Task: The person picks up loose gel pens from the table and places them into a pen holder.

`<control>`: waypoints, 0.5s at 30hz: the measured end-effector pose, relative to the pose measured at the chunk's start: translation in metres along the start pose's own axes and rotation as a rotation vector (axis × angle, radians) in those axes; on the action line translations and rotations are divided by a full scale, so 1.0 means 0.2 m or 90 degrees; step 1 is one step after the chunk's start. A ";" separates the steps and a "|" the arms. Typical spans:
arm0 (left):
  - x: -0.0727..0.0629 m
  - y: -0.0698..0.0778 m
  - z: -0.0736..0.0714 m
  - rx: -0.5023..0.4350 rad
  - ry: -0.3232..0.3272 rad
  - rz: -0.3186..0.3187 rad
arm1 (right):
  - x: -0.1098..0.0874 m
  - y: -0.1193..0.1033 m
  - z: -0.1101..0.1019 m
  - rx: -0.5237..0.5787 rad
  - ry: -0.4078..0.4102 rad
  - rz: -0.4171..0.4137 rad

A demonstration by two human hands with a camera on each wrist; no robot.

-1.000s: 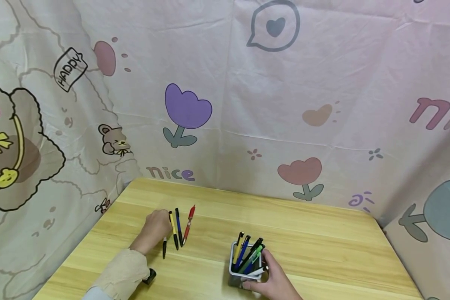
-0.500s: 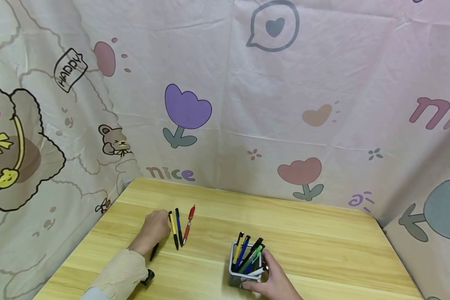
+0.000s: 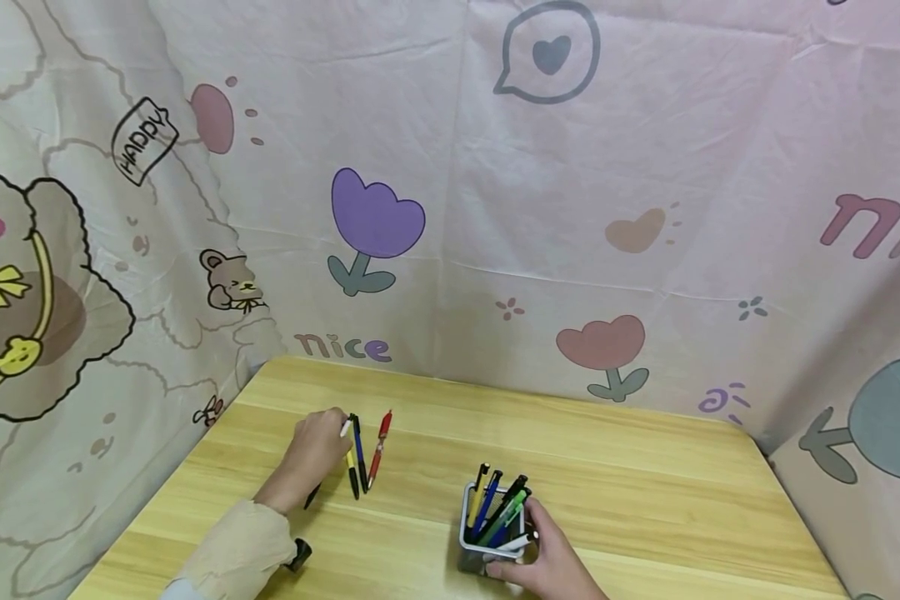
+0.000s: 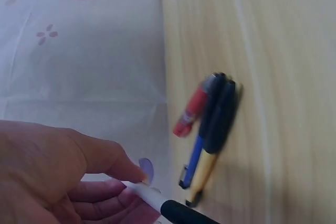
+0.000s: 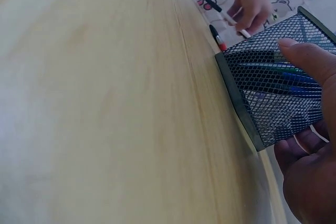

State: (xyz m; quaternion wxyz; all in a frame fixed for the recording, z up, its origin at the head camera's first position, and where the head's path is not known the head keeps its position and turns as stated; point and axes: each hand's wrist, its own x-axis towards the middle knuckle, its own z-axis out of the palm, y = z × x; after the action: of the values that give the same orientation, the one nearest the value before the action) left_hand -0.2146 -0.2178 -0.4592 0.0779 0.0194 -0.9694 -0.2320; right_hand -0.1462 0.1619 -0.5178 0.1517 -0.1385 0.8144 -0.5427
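My left hand pinches a white pen with a black grip between thumb and fingers, over the left part of the table. Just right of that hand lie a yellow pen, a blue pen and a red pen, roughly side by side. The hand covers part of the yellow one in the head view. My right hand grips a mesh pen holder by its side, thumb on one face and fingers around another. Several pens stand in the holder, yellow, blue, black, green and white among them.
The wooden table ends at a printed cloth that hangs behind it and along the left side. A black strap-like piece sticks out beside my left sleeve.
The white pen, earlier lying by my left hand, is now pinched in it and lifted, its white end showing past the fingers. My right hand and the pen holder stay put.
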 end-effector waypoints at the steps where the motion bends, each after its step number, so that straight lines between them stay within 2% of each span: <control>1: 0.00 0.01 0.00 -0.002 0.005 0.007 | 0.00 0.00 0.00 -0.001 0.000 -0.001; 10: -0.03 0.16 -0.04 -0.054 0.043 0.031 | 0.00 0.00 0.00 0.000 -0.003 -0.003; 15: -0.05 0.24 -0.05 -0.065 0.063 0.060 | 0.00 0.00 0.00 0.007 -0.003 0.001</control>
State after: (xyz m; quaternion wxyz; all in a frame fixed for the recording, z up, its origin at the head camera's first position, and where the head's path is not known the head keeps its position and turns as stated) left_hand -0.2024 -0.1793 -0.4294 0.1371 -0.0189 -0.9511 -0.2762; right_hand -0.1463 0.1621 -0.5179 0.1549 -0.1384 0.8113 -0.5465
